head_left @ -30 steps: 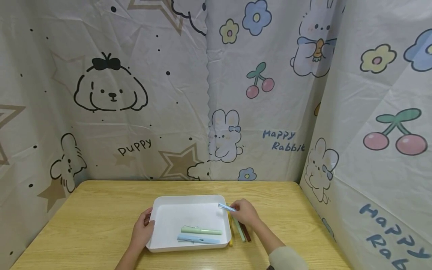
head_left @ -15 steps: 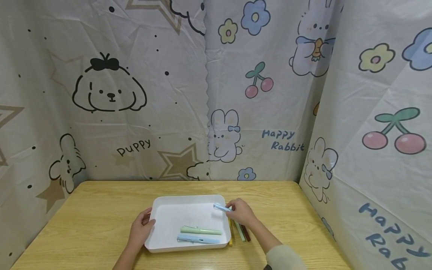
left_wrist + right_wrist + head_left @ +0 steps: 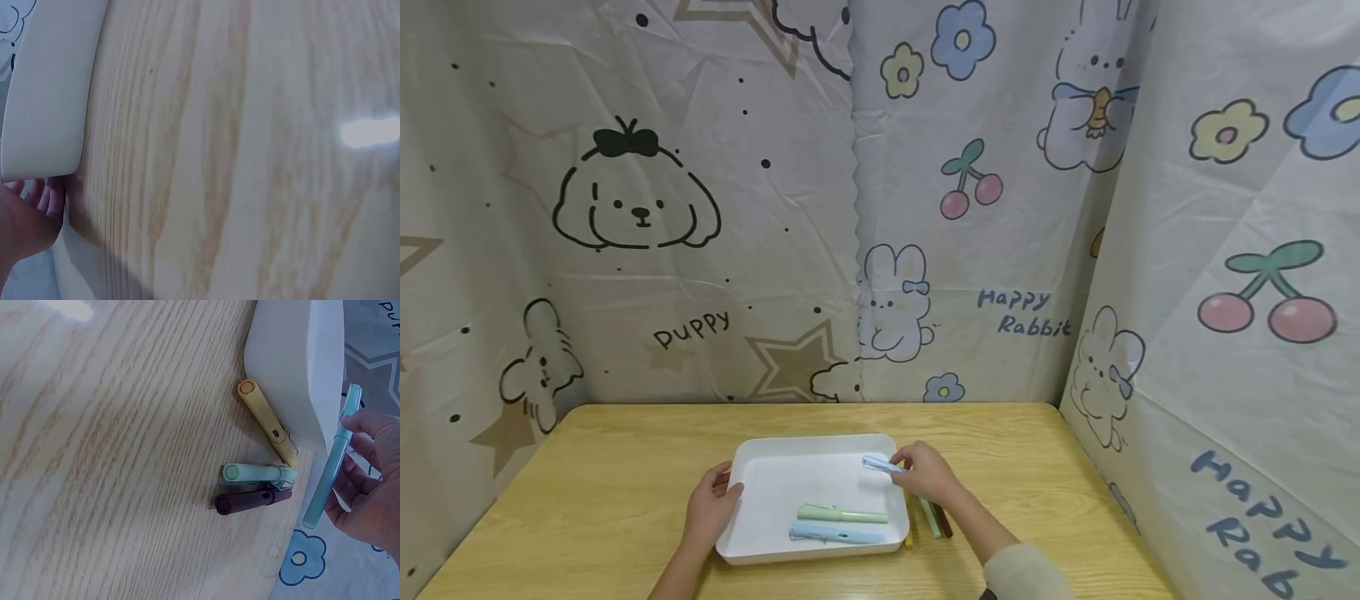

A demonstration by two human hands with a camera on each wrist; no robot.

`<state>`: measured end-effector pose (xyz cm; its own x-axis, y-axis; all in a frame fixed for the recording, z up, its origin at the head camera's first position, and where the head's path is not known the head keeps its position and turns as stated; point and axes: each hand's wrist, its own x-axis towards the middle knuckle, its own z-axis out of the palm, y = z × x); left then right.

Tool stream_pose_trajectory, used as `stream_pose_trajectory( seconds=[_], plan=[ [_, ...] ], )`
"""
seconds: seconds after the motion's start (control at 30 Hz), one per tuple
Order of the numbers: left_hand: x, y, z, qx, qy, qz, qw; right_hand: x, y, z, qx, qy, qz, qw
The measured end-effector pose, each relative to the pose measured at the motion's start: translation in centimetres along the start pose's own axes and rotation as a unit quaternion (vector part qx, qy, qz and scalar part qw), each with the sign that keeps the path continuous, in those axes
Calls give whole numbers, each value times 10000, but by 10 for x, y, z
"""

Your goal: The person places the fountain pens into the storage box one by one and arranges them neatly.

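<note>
My right hand (image 3: pixel 929 475) pinches a light blue pen (image 3: pixel 327 478) between thumb and fingers, with the capped end over the right side of the white tray (image 3: pixel 775 482). In the tray lie a light green pen (image 3: pixel 842 514) and another light blue pen (image 3: pixel 837 533), side by side near the front. At the tray's left wall, my left hand (image 3: pixel 709 506) grips the edge, thumb at the rim and fingers outside. Just right of the tray, a yellow pen (image 3: pixel 267 419), a pale green pen (image 3: pixel 253 473) and a dark red pen (image 3: pixel 245 502) lie on the table.
The wooden table (image 3: pixel 625 467) carries the tray and pens. Printed cloth curtains (image 3: pixel 790 208) stand behind the table and along its sides. A bright reflection shows on the tabletop in both wrist views.
My right hand has moved a little left, carrying the light blue pen farther over the tray. My left hand keeps its grip at the tray's left edge.
</note>
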<state>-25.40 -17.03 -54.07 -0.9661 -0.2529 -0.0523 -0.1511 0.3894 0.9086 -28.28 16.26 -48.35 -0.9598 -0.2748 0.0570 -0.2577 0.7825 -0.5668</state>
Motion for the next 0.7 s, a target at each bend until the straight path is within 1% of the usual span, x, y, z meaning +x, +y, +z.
stream_pose_trajectory(
  seconds=[0.13,0.33,0.7],
  plan=[
    [0,2,1,149,-36,-30,9999,0,-3,0,-35,-2,-105,9999],
    [3,1,1,293,-73,29,9995,3,-6,3,-62,-64,-97,9999],
    [9,0,0,140,-162,116,9997,7,-8,7,-149,-240,-202,9994]
  ],
)
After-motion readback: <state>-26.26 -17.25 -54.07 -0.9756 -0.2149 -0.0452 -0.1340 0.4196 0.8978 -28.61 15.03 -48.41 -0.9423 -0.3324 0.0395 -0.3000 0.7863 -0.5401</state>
